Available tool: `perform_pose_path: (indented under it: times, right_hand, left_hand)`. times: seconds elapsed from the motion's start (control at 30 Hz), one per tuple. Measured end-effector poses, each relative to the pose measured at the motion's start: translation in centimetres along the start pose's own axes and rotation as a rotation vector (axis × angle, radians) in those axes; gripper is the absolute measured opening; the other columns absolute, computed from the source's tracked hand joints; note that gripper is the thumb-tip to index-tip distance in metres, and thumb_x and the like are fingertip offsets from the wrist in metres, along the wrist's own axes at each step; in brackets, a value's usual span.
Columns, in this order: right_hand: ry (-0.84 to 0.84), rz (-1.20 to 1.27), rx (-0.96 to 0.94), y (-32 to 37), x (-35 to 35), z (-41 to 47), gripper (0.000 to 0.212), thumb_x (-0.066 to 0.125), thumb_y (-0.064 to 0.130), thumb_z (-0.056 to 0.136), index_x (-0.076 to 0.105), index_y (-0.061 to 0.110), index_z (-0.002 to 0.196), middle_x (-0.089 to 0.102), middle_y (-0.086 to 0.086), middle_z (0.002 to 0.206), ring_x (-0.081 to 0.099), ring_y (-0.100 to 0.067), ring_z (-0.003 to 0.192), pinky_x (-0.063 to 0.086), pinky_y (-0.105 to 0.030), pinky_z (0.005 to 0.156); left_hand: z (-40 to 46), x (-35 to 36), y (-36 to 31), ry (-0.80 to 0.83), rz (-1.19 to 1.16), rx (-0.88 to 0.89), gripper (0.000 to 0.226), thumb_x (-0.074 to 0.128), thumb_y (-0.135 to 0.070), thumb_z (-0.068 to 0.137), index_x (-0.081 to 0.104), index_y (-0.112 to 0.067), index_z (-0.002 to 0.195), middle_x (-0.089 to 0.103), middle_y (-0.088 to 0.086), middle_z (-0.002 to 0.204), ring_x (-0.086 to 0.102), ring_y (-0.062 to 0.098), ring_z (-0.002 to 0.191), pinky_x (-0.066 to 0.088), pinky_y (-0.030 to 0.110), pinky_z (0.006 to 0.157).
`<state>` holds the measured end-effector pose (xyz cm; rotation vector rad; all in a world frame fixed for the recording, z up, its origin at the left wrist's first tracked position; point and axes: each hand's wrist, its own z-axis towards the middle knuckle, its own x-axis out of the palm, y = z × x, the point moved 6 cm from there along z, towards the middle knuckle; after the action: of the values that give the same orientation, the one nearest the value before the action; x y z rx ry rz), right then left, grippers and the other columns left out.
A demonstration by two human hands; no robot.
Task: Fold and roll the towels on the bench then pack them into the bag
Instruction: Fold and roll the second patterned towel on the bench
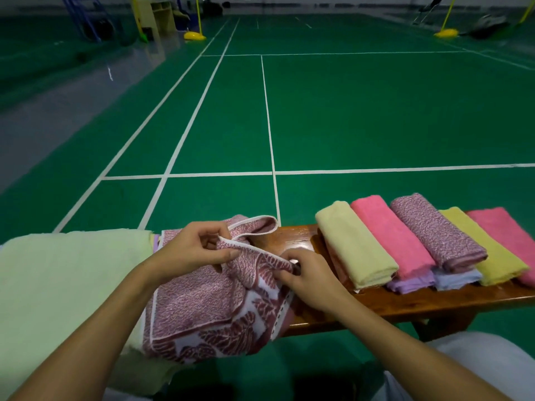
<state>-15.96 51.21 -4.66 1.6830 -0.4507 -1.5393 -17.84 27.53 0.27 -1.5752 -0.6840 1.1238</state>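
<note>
A person seated at a wooden bench (405,302) beside a green court works a maroon patterned towel (202,302), which lies crumpled at lower centre. The left hand (191,250) pinches its white-trimmed edge, lifted above the heap; the right hand (307,276) grips the same edge just to the right, lower down. The hem runs between the two hands, so spreading it flat likely turns on drawing them apart. A pale green towel (66,279) lies at left, rolled towels (419,244) at right. No bag is in view.
</note>
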Motion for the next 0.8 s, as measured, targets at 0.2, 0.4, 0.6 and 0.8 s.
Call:
perform_pose_path:
  times: [0.2, 0.4, 0.6, 0.8]
  right_hand:
    - [-0.1, 0.295, -0.065, 1.4, -0.2, 3.3, 0.005, 0.082, 0.031, 0.081, 0.08, 0.034, 0.084, 0.043, 0.019, 0.158, 0.034, 0.005, 0.148, 0.047, -0.046, 0.112]
    - [0.012, 0.493, -0.12, 3.4, 0.6, 4.6, 0.013, 0.081, 0.003, 0.085, 0.084, 0.014, 0.092, 0.058, 0.014, 0.149, 0.054, 0.003, 0.133, 0.053, -0.022, 0.101]
    - [-0.028, 0.293, -0.176, 3.6, -0.6, 5.5, 0.019, 0.083, 0.008, 0.082, 0.085, 0.017, 0.098, 0.075, 0.012, 0.119, 0.067, -0.006, 0.115, 0.058, -0.038, 0.099]
    - [0.073, 0.056, -0.178, 4.6, -2.9, 5.4, 0.015, 0.085, 0.011, 0.081, 0.082, 0.021, 0.093, 0.074, 0.01, 0.115, 0.068, -0.001, 0.107, 0.059, -0.029, 0.095]
  left_hand:
    - [-0.8, -2.1, 0.2, -0.05, -0.05, -0.001, 0.023, 0.084, -0.012, 0.088, 0.064, -0.001, 0.086, 0.06, 0.018, 0.072, 0.065, 0.034, 0.074, 0.065, 0.051, 0.076]
    - [-1.7, -3.2, 0.3, -0.055, 0.001, 0.008, 0.03, 0.086, -0.021, 0.089, 0.065, 0.001, 0.089, 0.042, 0.013, 0.061, 0.046, 0.019, 0.06, 0.056, 0.041, 0.063]
    - [-2.5, -4.0, -0.2, -0.026, 0.099, -0.002, 0.023, 0.083, -0.019, 0.09, 0.066, -0.006, 0.083, 0.063, 0.016, 0.069, 0.056, 0.015, 0.059, 0.046, 0.026, 0.06]
    - [-2.6, -4.5, -0.1, -0.154, 0.847, 0.078, 0.054, 0.056, -0.085, 0.085, 0.058, -0.032, 0.079, 0.061, -0.01, 0.068, 0.057, 0.008, 0.061, 0.045, 0.029, 0.055]
